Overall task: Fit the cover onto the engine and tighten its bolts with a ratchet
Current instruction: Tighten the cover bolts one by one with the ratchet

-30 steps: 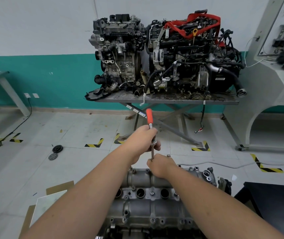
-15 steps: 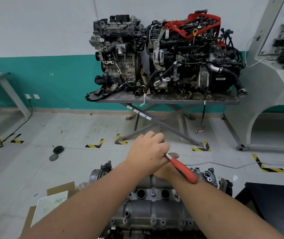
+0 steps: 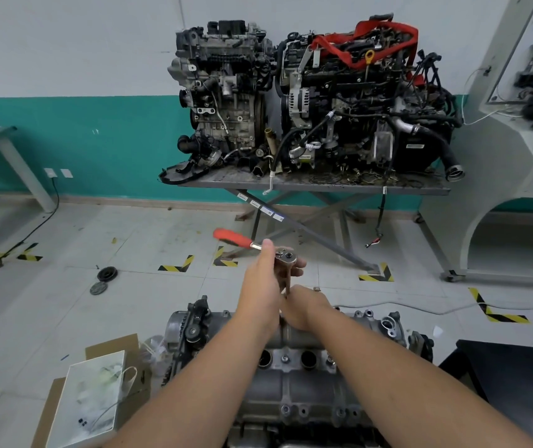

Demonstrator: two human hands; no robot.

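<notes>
The ratchet (image 3: 260, 250) stands over the far edge of the cover (image 3: 294, 376), which lies on top of the engine (image 3: 291, 412) at the bottom middle of the view; the tool's steel head sits above the hands, its red handle points up and to the left over the floor, and a slim extension bar runs straight down from the head toward the cover's far rim. The left hand (image 3: 263, 286) holds the ratchet at the head; its fingers curl round the neck just below the red grip, one fingertip poking up beside the steel, and further fingertips show on the far side of the head, so the head lies between thumb side and fingertips. The right hand (image 3: 304, 307) sits lower, touching the left hand, its fingers curled round the foot of the extension bar where it meets the cover; the bolt and socket under it are hidden by the fingers, so whether it pinches the socket or the bar alone cannot be told. Both forearms reach in from the bottom edge across the cover, whose round plug wells show between them.

Beyond, two other engines stand on a grey metal table (image 3: 317, 184) against a teal and white wall; a cardboard box (image 3: 97, 396) with a white bag lies on the floor at the lower left.
</notes>
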